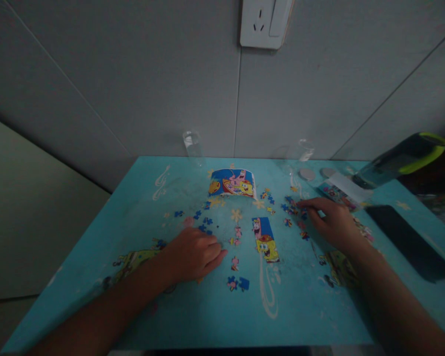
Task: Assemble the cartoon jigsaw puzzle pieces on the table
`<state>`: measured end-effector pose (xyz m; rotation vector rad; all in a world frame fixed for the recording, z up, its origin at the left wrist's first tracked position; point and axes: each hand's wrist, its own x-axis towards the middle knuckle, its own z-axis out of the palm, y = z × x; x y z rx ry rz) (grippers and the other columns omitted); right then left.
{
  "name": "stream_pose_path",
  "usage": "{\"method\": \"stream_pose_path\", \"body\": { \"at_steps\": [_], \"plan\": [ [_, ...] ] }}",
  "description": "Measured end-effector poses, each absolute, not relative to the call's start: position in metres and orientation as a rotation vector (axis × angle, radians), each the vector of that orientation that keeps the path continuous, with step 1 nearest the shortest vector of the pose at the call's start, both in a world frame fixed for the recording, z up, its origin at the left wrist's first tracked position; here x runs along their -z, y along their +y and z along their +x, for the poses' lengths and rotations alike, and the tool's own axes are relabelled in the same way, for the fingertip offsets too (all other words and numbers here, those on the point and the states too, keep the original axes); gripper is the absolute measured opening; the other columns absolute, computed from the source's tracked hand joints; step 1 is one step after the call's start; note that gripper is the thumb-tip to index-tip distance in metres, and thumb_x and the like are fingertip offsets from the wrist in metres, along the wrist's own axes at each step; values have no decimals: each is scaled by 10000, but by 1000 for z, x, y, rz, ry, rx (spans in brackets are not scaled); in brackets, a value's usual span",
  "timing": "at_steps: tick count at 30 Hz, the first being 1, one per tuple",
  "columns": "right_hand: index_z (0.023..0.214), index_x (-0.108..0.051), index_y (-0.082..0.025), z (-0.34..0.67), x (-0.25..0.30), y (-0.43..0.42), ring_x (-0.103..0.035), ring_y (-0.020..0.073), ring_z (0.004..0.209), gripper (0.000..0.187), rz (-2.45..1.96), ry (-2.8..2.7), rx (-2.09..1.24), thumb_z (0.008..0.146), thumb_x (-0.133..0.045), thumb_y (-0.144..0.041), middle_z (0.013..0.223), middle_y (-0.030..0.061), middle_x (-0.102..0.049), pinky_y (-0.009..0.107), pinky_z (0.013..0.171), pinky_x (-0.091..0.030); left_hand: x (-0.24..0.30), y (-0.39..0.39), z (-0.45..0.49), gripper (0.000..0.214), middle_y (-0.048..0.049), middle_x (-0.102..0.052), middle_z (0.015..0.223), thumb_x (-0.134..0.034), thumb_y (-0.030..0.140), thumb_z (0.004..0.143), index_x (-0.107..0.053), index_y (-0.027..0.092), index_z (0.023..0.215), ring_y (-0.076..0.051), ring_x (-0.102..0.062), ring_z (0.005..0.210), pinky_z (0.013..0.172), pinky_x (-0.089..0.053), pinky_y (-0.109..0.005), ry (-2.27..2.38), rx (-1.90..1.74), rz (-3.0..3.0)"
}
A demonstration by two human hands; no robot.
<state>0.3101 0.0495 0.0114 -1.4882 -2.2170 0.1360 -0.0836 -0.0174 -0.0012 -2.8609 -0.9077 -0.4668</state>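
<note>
My left hand rests on the table with its fingers curled in. Their undersides are hidden, so I cannot tell whether anything is in them. Loose blue jigsaw pieces lie just beyond it. My right hand reaches over a cluster of jigsaw pieces, thumb and forefinger pinched at a small piece on its right edge. Between my hands lies a joined puzzle strip with pink and yellow cartoon characters. Left of it are pink pieces and a joined blue pair. A curved picture sheet stands behind.
Clear tubes stand along the wall. Round lids, a printed box, a dark phone and a tilted bottle with a green strap are on the right. The blue table has printed cartoon figures.
</note>
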Motion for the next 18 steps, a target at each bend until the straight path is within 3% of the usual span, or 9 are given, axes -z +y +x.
{"method": "stream_pose_path", "body": {
  "at_steps": [18],
  "plan": [
    [1100, -757, -227, 309, -12, 49, -737, 242, 859, 300, -1497, -2241, -122, 929, -510, -240, 1034, 55, -779, 377, 757, -582, 0, -19, -83, 435, 8, -542, 588, -427, 272, 1028, -570, 185, 627, -134, -476, 508, 619, -428, -328, -915, 441, -2857]
  ]
}}
